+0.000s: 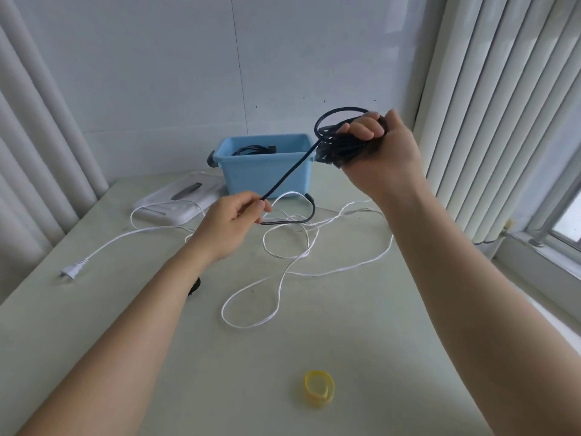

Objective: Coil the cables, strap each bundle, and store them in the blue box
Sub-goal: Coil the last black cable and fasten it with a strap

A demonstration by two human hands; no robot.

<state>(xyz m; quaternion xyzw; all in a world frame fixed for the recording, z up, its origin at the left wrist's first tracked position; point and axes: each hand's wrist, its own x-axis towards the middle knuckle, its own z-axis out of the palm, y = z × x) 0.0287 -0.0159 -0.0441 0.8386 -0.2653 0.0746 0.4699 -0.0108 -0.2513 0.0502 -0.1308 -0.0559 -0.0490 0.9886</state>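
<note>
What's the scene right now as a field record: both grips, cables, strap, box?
right grip: holds the black cable, coiled, raised above the table
left grip: pinches the same cable's loose run, taut between the grips
blue box: open, far side of table, a black cable bundle inside
white cable: uncoiled, sprawled on table, plug at left
yellow strap: looped, on table nearest the camera, untouched
white flat device: left of box

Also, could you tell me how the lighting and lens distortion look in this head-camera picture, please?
Head view: soft, even daylight, apparently from the window at right; only faint shadows on the table, no glare; wide-angle distortion bows the blinds and the table edge; the black cable and yellow strap look slightly soft.
</note>
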